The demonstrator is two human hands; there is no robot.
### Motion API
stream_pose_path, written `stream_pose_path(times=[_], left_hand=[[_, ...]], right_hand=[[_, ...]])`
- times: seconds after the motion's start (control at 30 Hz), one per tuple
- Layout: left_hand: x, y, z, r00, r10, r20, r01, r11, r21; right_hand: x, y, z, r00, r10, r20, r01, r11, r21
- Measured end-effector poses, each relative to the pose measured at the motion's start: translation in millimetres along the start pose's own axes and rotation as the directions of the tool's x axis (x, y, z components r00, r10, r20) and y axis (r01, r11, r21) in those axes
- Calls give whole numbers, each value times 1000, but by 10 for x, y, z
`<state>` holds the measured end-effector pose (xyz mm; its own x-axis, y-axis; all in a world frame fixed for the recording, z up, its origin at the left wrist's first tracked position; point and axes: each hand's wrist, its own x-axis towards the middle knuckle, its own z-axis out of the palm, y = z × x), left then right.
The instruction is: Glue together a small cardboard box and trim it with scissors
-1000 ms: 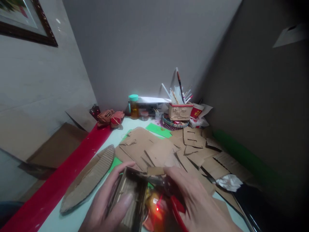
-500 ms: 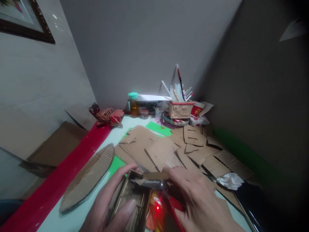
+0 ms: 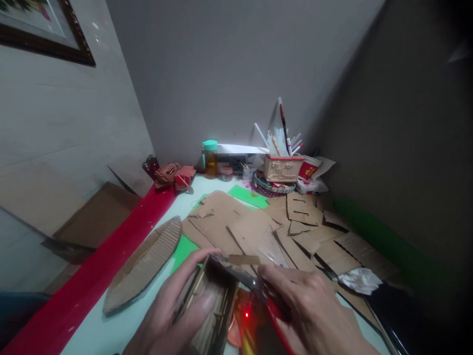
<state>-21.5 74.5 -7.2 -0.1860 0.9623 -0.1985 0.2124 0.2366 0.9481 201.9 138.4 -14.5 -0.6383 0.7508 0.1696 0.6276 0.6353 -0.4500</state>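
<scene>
My left hand (image 3: 173, 310) grips a small open cardboard box (image 3: 210, 305) at the bottom of the view, thumb lying across its inside and fingers around its far left edge. My right hand (image 3: 310, 310) holds a red-handled tool (image 3: 275, 315) whose tip lies along the box's far right edge. A small red light (image 3: 246, 314) glows between the hands. A small cardboard strip (image 3: 244, 259) sits just beyond the box.
Several flat cardboard pieces (image 3: 236, 222) and a long corrugated oval (image 3: 148, 261) cover the pale table (image 3: 111, 330). Green paper (image 3: 247, 195), a crumpled paper (image 3: 360, 280), a pen holder (image 3: 283, 167), a teal-capped bottle (image 3: 210, 158) and red-brown models (image 3: 173, 175) stand at the back. A red strip (image 3: 111, 261) lines the left edge.
The view shifted slightly right. Both hands stay on the box and tool, the right hand moved a little along the box's far edge.
</scene>
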Motion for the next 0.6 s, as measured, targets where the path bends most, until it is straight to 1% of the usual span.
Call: stream_pose_path(times=[0.07, 0.17, 0.27, 0.37, 0.6], left_hand=[[18, -18, -17, 1000, -1, 19, 1, 1000, 1], [28, -86, -15, 1000, -13, 7, 13, 1000, -7], [16, -164, 20, 999, 19, -28, -19, 1000, 15], [1, -198, 53, 998, 43, -47, -41, 998, 46], [8, -177, 36, 1000, 12, -13, -13, 1000, -6]], right_hand=[[16, -2, -13, 999, 23, 32, -22, 1000, -17], [43, -22, -38, 995, 48, 83, -45, 998, -41], [48, -48, -50, 997, 56, 47, -52, 995, -84], [31, -59, -49, 998, 60, 17, -58, 996, -65], [-14, -34, -20, 996, 57, 63, -58, 998, 9]])
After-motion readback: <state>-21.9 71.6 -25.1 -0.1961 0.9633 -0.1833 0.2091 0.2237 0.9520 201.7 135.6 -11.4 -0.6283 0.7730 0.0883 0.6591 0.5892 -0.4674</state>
